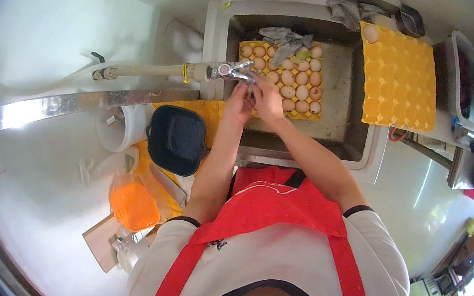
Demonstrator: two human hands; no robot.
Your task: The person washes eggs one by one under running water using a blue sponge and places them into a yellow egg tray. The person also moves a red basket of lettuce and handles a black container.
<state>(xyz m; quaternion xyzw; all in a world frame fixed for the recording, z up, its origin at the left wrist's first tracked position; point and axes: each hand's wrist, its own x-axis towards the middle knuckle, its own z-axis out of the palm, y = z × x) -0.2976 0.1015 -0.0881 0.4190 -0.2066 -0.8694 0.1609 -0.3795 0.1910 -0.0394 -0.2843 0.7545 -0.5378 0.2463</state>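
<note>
My left hand point(240, 100) and my right hand point(267, 98) meet beneath the spout of a chrome tap point(228, 71) over the left side of the sink. Their fingers are bent close together, and whatever may be between them is hidden. Down in the sink basin point(336, 93) lies a yellow egg tray point(245, 42) filled with brown and pale eggs point(287, 78). A wet grey cloth point(284, 37) and a green leaf scrap point(301, 56) rest on its far part. A second yellow egg tray point(400, 82) covers the sink's right rim, with one egg point(370, 34) in its far left corner.
A pale hose point(152, 72) runs left from the tap. Left of my forearm sit a dark plastic basin point(176, 140), a white bucket point(131, 129) and an orange basket point(136, 206). Another grey cloth point(346, 13) and a small black container point(410, 21) lie behind; a clear tub point(466, 79) stands right.
</note>
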